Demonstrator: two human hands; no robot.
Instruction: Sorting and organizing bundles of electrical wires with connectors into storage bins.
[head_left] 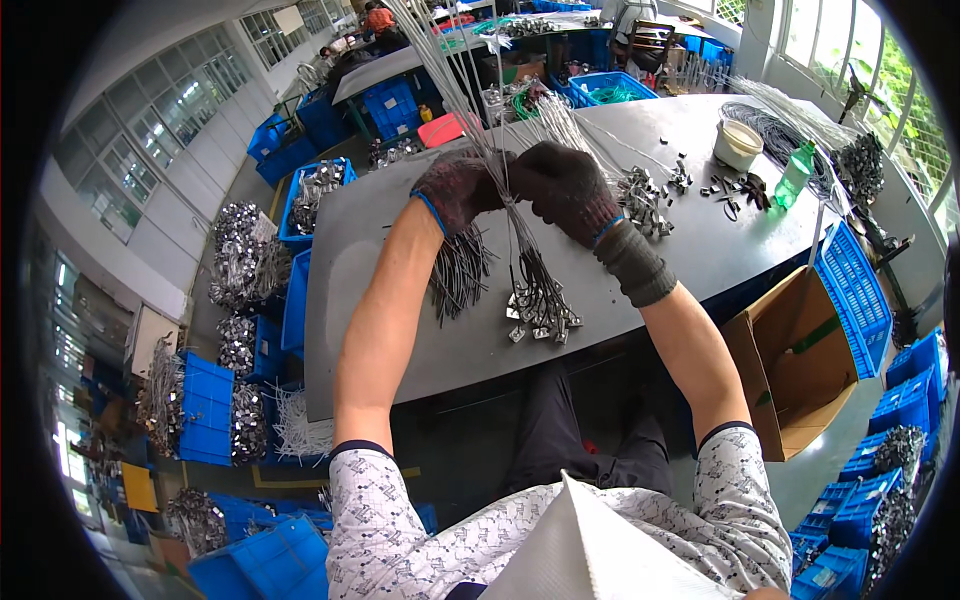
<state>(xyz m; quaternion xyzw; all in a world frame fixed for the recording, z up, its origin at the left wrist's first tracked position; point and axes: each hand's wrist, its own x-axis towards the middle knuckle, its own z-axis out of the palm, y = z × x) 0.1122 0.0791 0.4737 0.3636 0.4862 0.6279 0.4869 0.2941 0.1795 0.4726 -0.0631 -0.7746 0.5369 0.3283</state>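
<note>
We've got the wire bundle (500, 190) standing near upright over the table (400, 330), metal ends down. Both gloved fists, left hand (458, 190) and right hand (568, 190), squeeze it, forearms raised.

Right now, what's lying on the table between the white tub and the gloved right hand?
In the head view, small metal fittings lie scattered on the grey table between the white tub and the right hand.

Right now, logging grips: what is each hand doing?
Left hand: closed around the wire bundle.
Right hand: closed on the same bundle.
</note>
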